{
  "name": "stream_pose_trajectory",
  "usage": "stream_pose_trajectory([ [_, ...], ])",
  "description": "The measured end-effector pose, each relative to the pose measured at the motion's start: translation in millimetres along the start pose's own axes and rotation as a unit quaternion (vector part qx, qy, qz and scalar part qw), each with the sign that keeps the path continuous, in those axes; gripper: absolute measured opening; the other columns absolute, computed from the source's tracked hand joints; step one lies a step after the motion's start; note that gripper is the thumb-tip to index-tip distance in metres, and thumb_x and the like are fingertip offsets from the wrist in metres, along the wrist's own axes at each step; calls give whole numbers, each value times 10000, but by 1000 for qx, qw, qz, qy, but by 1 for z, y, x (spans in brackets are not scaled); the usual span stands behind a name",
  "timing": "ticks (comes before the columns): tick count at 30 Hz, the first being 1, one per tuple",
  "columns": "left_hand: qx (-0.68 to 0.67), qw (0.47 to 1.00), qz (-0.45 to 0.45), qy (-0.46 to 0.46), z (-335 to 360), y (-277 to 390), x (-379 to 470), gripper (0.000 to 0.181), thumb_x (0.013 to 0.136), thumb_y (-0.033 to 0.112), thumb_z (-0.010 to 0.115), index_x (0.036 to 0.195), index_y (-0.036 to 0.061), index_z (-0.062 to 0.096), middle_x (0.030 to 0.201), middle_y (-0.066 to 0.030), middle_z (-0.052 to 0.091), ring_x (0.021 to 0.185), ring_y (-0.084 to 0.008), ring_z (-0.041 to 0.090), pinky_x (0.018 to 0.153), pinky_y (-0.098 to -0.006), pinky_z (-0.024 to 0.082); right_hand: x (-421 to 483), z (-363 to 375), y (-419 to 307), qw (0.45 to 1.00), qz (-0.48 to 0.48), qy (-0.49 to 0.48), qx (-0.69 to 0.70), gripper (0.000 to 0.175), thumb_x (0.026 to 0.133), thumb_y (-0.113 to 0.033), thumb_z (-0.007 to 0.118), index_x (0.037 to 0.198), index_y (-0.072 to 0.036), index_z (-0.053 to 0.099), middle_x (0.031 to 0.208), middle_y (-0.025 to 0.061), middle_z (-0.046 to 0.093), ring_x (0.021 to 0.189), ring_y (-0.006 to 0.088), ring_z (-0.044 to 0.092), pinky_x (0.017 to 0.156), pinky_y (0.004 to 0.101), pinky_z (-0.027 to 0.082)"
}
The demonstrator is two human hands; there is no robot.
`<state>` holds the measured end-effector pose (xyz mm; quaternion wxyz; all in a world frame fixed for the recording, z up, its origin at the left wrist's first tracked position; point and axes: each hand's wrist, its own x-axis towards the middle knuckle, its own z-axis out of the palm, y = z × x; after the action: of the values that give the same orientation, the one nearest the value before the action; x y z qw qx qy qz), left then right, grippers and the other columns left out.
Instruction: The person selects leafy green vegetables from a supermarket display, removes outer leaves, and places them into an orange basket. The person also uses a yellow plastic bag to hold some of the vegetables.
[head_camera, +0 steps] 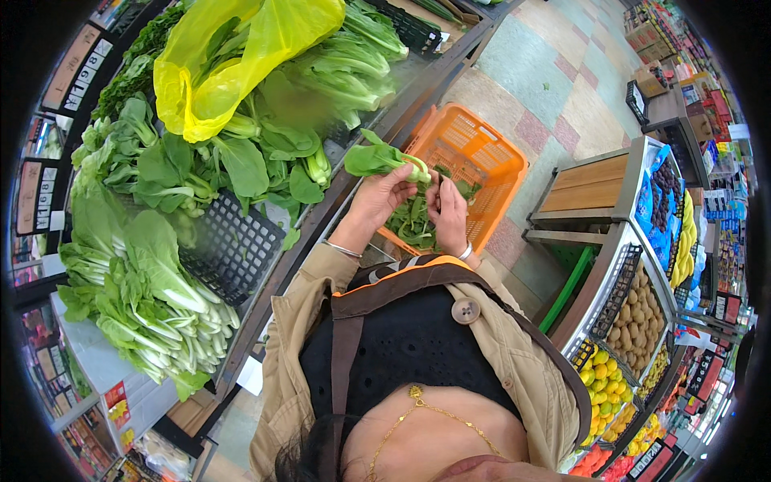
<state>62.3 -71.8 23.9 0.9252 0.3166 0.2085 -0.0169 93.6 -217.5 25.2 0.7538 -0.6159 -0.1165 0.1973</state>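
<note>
My left hand (382,202) is closed on a head of bok choy (376,159), its leaves pointing left and its pale base to the right. Close beside that base is my right hand (447,211), fingers bent around a small dark tool, perhaps a knife, mostly hidden by the fingers. Below both hands stands an orange plastic crate (497,153) with loose green leaves (415,223) inside. More bok choy (241,162) lies on the display shelf at the left, partly under a yellow plastic bag (259,54) that has greens in it.
A black plastic grid tray (238,247) lies on the shelf, beside a pile of white-stemmed greens (174,301). Romaine-like lettuce (343,66) is stacked farther back. The shelf's edge (307,241) runs close by my left arm. At the right stands a stand with potatoes (638,319) and yellow-green fruit (602,385).
</note>
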Motion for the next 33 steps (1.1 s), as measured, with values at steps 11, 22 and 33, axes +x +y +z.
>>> stream_pose_trajectory([
  [11, -56, 995, 64, 55, 24, -19, 2, 241, 810, 177, 662, 993, 43, 579, 902, -40, 619, 793, -123, 579, 689, -246, 480, 4, 8, 20, 957, -149, 71, -238, 393, 941, -167, 381, 1282, 29, 395, 1031, 155, 585, 876, 174, 572, 753, 279, 453],
  [22, 62, 996, 61, 30, 24, -23, 5, 187, 810, 141, 650, 946, 39, 572, 844, -42, 621, 641, -94, 553, 575, -219, 442, 26, -17, 27, 982, -69, 164, 58, 155, 953, -241, 405, 973, -101, 468, 630, -56, 392, 501, 19, 324, 421, 164, 234],
  [33, 368, 898, 209, 119, 12, 28, -15, 277, 744, 247, 729, 829, 15, 605, 706, -16, 603, 554, -85, 510, 504, -244, 400, 51, -154, 95, 907, 286, 299, 72, 127, 891, -191, 492, 960, -137, 399, 580, 1, 378, 380, 100, 308, 332, 239, 214],
])
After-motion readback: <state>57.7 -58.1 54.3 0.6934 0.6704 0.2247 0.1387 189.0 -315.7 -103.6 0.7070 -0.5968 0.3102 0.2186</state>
